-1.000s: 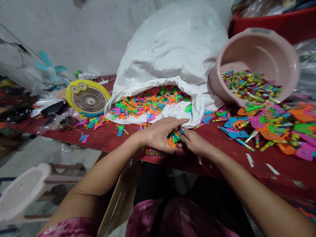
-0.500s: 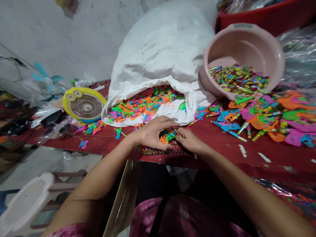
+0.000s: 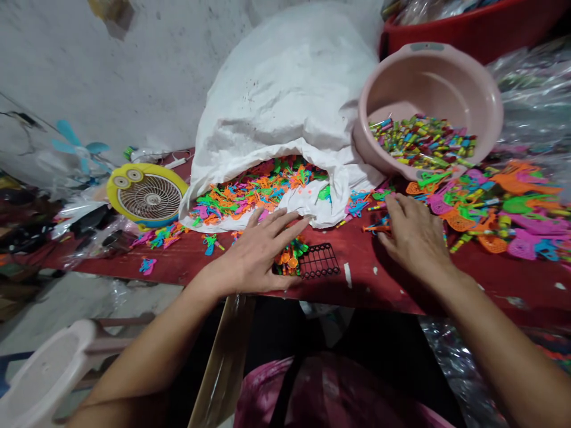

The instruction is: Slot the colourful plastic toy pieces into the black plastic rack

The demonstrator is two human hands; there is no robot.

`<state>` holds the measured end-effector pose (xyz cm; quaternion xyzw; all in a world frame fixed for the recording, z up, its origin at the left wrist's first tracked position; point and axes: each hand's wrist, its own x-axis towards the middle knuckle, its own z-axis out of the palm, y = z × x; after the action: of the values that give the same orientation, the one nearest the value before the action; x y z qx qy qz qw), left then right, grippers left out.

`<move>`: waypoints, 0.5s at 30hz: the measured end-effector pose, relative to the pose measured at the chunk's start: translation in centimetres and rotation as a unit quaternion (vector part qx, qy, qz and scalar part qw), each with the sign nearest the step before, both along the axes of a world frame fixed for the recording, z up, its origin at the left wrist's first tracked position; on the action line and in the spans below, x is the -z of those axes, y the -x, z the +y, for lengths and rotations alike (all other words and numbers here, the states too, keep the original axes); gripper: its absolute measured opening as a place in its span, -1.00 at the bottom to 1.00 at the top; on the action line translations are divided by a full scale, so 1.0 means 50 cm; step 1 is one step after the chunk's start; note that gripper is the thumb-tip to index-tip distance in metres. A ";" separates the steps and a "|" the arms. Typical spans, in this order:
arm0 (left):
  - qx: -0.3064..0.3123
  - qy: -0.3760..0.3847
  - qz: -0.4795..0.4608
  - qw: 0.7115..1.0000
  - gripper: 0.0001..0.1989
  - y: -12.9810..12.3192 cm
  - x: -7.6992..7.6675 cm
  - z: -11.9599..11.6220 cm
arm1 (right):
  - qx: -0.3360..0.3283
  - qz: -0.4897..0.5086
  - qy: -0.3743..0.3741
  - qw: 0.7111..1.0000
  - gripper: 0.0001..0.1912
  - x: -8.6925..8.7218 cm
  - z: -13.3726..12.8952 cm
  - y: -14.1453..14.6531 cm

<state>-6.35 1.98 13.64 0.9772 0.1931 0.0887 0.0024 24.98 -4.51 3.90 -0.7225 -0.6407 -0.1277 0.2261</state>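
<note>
On my remote feed, a red table (image 3: 366, 294) bears a bulging white sack (image 3: 285, 77). By a bright heap (image 3: 486, 220), my right hand (image 3: 414, 232) lowers bent fingers; whether they grip, I cannot tell. My left hand (image 3: 261, 249), fingers spread, arches over a black wire rack (image 3: 320, 261) near the front edge, its right end loop-edged grid, its left crammed with green toys (image 3: 289, 258) showing round orange ends.

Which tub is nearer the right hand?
The pink tub, holding bright pieces just beyond the right hand; the red tub sits farther back, behind it.
</note>
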 end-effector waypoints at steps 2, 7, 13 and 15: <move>-0.062 -0.047 -0.056 0.995 -0.23 0.019 0.015 -0.042 | -0.066 -0.009 -0.024 0.997 -0.42 0.022 -0.006 0.033; -0.228 -0.148 -0.392 0.879 -0.62 0.053 0.159 -0.175 | -0.218 -0.025 0.031 0.975 -0.65 0.103 -0.004 0.170; -0.358 0.038 -0.334 0.871 -0.54 0.043 0.322 -0.223 | -0.193 0.014 0.056 0.980 -0.84 0.106 -0.034 0.254; -0.396 0.041 -0.339 0.852 -0.46 0.041 0.340 -0.199 | -0.199 0.033 0.061 0.978 -0.87 0.099 -0.047 0.272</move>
<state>-8.41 -7.95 -3.34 0.7262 0.5541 0.4003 0.0727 11.37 -6.85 -1.03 -0.5972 -0.7702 -0.0164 0.2234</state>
